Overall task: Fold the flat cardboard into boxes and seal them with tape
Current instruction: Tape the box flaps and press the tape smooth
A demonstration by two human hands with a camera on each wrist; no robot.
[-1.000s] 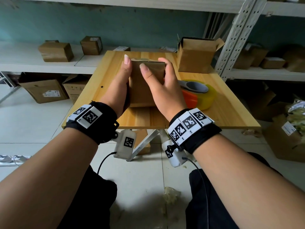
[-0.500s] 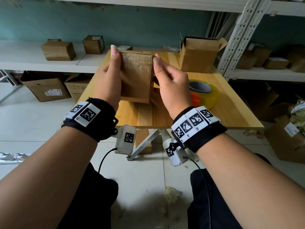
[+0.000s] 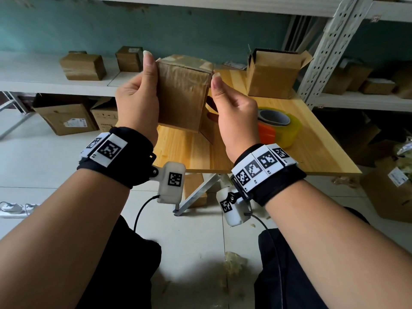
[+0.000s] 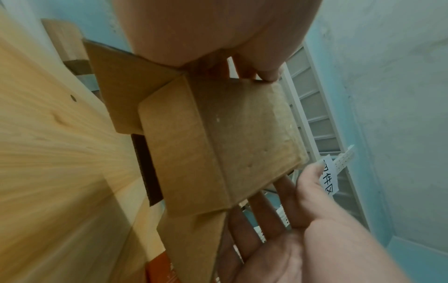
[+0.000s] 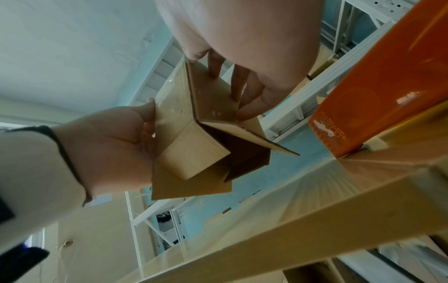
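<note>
You hold the small cardboard box (image 3: 184, 94) upright above the table between both hands, left hand (image 3: 137, 101) and right hand (image 3: 236, 112) gripping opposite sides, its open flaps hanging below your fingers.

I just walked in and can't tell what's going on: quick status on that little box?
Left hand and right hand both grip the small cardboard box, held above the table. Far end taped, near-end flaps open. Tape dispenser on the table. Nothing in the way.

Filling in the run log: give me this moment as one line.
stage: box folding | box: held above table, far end taped, near flaps open | left hand: grip on box | right hand: grip on box | tape roll: on table
</note>
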